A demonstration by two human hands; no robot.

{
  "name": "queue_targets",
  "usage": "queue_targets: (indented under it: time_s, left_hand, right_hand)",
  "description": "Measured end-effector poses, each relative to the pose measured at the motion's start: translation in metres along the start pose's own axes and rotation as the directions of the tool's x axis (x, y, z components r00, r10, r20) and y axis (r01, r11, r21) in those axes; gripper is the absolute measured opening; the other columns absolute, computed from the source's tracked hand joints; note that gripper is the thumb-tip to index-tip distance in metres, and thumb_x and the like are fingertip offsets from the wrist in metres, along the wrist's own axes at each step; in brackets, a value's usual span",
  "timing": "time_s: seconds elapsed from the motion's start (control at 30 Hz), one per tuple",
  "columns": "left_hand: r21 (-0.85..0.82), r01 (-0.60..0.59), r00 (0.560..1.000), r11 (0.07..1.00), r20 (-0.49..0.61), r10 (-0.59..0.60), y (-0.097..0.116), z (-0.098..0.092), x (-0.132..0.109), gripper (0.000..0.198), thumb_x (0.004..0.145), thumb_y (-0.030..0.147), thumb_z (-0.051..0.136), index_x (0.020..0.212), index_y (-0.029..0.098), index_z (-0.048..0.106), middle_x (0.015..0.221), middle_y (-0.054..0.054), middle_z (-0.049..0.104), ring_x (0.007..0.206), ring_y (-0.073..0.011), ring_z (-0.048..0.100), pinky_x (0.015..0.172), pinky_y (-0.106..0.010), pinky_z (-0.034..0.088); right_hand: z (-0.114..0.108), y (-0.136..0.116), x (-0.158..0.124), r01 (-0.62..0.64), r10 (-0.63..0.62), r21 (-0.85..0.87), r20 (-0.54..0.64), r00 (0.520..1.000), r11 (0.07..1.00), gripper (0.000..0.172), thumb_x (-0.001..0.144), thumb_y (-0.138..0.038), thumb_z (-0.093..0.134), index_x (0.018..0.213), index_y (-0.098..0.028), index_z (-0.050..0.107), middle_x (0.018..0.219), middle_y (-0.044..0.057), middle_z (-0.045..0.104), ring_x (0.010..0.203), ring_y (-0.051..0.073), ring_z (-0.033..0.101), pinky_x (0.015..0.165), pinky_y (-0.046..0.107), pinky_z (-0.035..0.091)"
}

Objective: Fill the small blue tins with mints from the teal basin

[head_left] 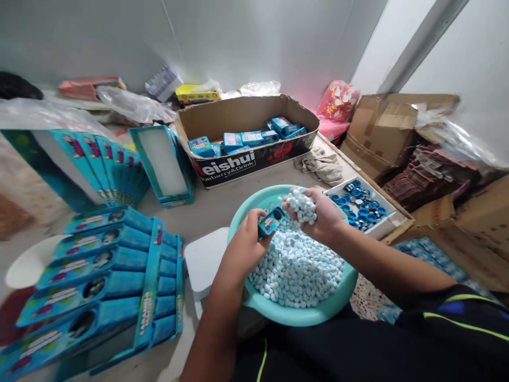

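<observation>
My left hand [248, 241] grips a small blue printed box [270, 222] with a dark round spot near its top end. Beside it, my right hand [318, 215] is cupped around a heap of small white and pale-blue candies [301, 206]. Both hands are over a turquoise basin [296, 315], which holds a large pile of the same candies [296, 270]. The box and the handful are close together, with a small gap between them. My right fingers are partly covered by the candies.
A cardboard carton [238, 168] with blue boxes stands behind the basin. To its right, a white tray [379, 227] holds blue caps near a rag [320, 165]. Blue display boxes [103, 265] fill the left, by a white scale-like device [207, 260]. Brown cartons [377, 132] stand at right.
</observation>
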State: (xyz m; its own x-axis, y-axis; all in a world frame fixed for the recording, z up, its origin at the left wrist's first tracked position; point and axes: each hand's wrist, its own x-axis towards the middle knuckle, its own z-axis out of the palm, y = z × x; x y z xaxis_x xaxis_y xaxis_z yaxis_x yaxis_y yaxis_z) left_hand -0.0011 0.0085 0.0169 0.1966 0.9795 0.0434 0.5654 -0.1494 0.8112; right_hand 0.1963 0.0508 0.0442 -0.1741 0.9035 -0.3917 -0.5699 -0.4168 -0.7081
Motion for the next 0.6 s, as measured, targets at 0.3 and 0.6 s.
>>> queue_targets:
  time_s: [0.3, 0.6]
  left_hand:
    - [-0.054, 0.015, 0.986, 0.998, 0.166, -0.006, 0.011, -0.005, -0.007, 0.036, 0.09, 0.032, 0.064, 0.125, 0.025, 0.055, 0.127, -0.007, 0.065, 0.117, -0.0251, 0.063, 0.101, -0.038, 0.05]
    - [-0.028, 0.056, 0.976, 0.998, 0.211, -0.049, 0.013, -0.006, -0.008, 0.04, 0.095, 0.039, 0.061, 0.132, 0.031, 0.049, 0.131, -0.003, 0.063, 0.12, -0.0228, 0.061, 0.102, -0.038, 0.05]
  right_hand:
    - [0.021, 0.01, 0.003, 0.179, -0.167, 0.123, -0.1, 0.981, 0.976, 0.011, 0.082, -0.031, 0.056, 0.081, -0.02, 0.055, 0.078, 0.004, 0.068, 0.072, 0.018, 0.066, 0.068, 0.026, 0.058]
    - [0.018, 0.021, 0.001, 0.348, -0.348, 0.02, 0.019, 0.937, 0.937, 0.02, 0.082, -0.038, 0.064, 0.075, -0.02, 0.058, 0.075, 0.003, 0.065, 0.079, 0.02, 0.067, 0.077, 0.032, 0.058]
